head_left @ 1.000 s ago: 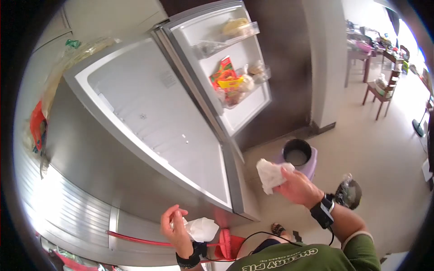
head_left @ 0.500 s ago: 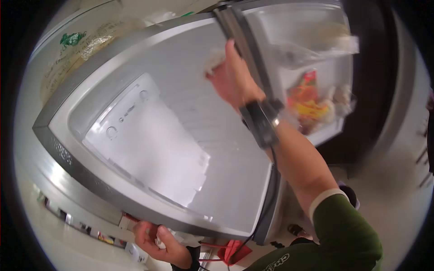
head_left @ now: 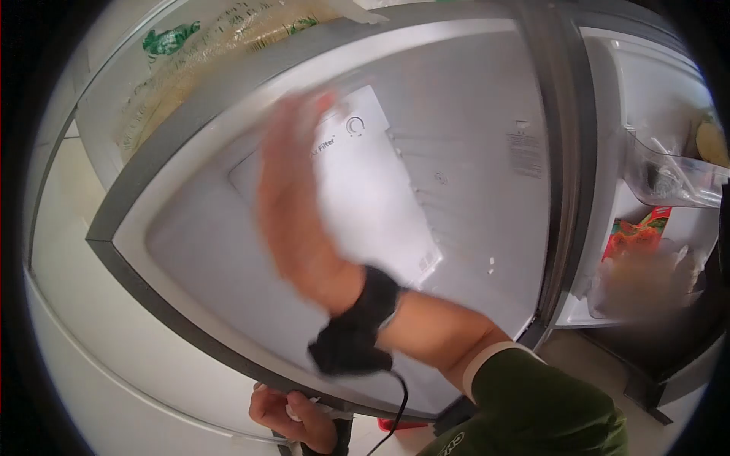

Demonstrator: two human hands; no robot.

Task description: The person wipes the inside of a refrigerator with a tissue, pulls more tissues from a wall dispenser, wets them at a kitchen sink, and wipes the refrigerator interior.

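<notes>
An open refrigerator compartment (head_left: 487,152) fills the middle of the head view, with bare light-grey inner walls. Inside it, a white panel (head_left: 365,197) with printed dials and the word "Filter" is partly covered by my right hand (head_left: 293,197). That hand reaches toward the compartment's upper-left rim; its fingers are smeared by motion, so what they hold cannot be made out. A black strap (head_left: 365,319) with a cable circles the right wrist. Low down, at the refrigerator's outer edge, my left hand (head_left: 293,418) is closed around a crumpled white cloth (head_left: 296,410).
To the right hangs the open door, with a clear shelf bin (head_left: 677,175) and a red packet (head_left: 639,235) among bagged items. Plastic wrapping with green print (head_left: 228,61) lies along the upper left. Something red (head_left: 399,424) sits near the bottom.
My right hand has swept left from beside the door-side edge, where a whitish cloth showed in it, across the compartment. The view has shifted; my left hand stays at the outer edge.
</notes>
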